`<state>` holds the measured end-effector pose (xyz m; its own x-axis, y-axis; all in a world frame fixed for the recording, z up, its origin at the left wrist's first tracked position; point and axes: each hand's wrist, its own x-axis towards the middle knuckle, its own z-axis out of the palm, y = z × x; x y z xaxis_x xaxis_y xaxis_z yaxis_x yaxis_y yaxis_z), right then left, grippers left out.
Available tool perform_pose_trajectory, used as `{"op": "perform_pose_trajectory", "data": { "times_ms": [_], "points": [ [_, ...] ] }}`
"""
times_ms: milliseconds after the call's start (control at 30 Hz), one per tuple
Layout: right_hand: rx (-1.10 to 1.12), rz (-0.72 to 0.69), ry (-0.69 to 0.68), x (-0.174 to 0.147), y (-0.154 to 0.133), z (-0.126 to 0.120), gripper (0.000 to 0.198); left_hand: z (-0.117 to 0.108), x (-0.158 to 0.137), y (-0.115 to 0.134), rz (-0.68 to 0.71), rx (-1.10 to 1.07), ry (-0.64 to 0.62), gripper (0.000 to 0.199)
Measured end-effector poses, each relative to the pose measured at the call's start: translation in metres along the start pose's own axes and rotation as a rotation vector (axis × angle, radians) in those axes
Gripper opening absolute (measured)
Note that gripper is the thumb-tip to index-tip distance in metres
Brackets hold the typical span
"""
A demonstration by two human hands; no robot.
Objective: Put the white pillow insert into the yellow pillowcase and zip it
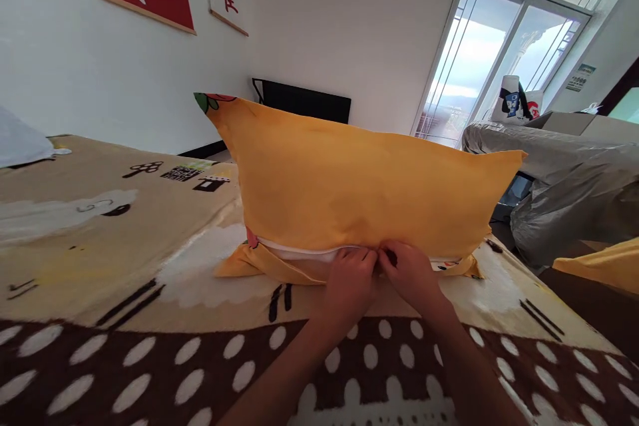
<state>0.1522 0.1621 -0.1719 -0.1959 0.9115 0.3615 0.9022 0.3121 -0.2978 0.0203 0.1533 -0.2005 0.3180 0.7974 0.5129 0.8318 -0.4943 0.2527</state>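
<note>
A yellow-orange pillowcase (359, 180) with a pillow inside stands on its long side on the bed. Along its lower edge the case gapes, and a strip of white pillow (294, 253) shows there. My left hand (351, 276) pinches the cloth edge at the middle of this opening. Right beside it my right hand (408, 274) pinches the same edge, fingertips nearly touching the left ones. What exactly lies between the fingertips, such as a zip or a seam, is hidden. A green and red printed corner (214, 102) sticks up at the upper left.
Under the pillow spreads a beige blanket (190, 259) with a brown, white-dotted border (134, 353). A black panel (307, 98) stands behind. At right are a plastic-covered piece of furniture (559, 180) and another yellow cloth (599, 265). A white item (22, 140) lies far left.
</note>
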Motion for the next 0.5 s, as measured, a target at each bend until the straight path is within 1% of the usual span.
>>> {"op": "perform_pose_trajectory", "data": {
  "times_ms": [67,233,367,500],
  "points": [
    [0.006,0.0,-0.021,-0.001,0.0,-0.001,0.016,-0.005,0.001,0.0,-0.016,0.006,-0.021,0.016],
    [0.008,-0.012,-0.065,-0.002,0.001,0.0,0.009,-0.019,0.002,0.002,-0.08,0.032,-0.129,0.021],
    [-0.001,-0.019,-0.049,-0.002,0.0,0.001,0.008,-0.027,0.002,0.0,-0.121,0.026,-0.152,0.021],
    [0.0,-0.046,-0.01,-0.003,-0.003,0.003,0.007,-0.032,0.002,-0.001,-0.147,0.099,-0.16,0.024]
  ]
}}
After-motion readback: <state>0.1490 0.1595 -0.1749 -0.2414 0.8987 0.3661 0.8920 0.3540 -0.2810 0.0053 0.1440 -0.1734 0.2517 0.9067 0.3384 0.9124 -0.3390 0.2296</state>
